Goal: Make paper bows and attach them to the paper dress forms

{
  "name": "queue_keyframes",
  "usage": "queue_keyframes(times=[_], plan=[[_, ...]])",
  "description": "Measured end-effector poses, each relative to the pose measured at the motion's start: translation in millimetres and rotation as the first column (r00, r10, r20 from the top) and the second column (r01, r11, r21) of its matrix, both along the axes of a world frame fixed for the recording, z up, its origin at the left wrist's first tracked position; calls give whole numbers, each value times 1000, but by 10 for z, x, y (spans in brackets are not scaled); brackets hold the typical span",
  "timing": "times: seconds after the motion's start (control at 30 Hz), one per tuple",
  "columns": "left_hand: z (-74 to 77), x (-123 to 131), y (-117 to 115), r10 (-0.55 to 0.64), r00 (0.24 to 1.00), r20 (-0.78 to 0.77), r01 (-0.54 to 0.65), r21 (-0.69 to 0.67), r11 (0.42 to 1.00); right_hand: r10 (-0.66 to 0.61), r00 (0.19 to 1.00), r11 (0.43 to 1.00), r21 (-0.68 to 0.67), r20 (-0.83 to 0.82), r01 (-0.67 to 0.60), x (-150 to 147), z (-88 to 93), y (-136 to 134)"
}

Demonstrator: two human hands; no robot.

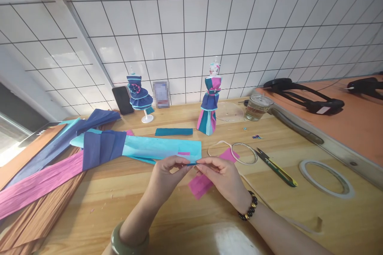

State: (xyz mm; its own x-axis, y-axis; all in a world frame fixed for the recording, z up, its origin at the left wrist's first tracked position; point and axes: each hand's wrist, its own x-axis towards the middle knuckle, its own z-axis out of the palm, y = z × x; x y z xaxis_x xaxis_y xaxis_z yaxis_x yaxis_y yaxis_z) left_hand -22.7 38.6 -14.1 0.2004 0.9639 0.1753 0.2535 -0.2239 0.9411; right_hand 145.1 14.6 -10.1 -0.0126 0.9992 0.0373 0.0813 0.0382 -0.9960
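Both hands meet at the middle of the desk, fingertips together. The left hand and the right hand each pinch one end of a small dark teal paper strip, which is held just above the wood, level and stretched between thumbs and forefingers. Only a thin edge of it shows, so I cannot tell how wide or how folded it is.

It looks like crepe paper: very light, soft and limp, quick to crease or tear if pulled hard, so a gentle pinch at the ends, as it is held now, seems the safe place to take it.

Just beyond the fingers lies a light blue paper sheet, its near edge almost touching the strip. Under the right hand lies a pink paper piece. Farther off a teal strip lies flat. To the left, long pink, blue and navy sheets fan across the desk.

Right of the hands are thread snips, a loop of cord and a tape ring. At the far wall stand two small mannequins in paper dresses, a phone and a glass cup.
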Motion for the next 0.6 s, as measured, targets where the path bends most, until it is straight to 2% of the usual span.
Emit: queue_keyframes(times=[0.23,0.43,0.6], plan=[[41,4,7,-7,1000,0,7,-22,1000,-1,998,999,-54,-56,-2,1,0,2],[14,-3,15,-8,1000,26,9,-45,999,-16,997,999,-52,-80,12,-9,-2,-3],[17,-2,14,-6,997,76,9,-38,999,-20,986,996,-93,-166,5,-10,5,11]])
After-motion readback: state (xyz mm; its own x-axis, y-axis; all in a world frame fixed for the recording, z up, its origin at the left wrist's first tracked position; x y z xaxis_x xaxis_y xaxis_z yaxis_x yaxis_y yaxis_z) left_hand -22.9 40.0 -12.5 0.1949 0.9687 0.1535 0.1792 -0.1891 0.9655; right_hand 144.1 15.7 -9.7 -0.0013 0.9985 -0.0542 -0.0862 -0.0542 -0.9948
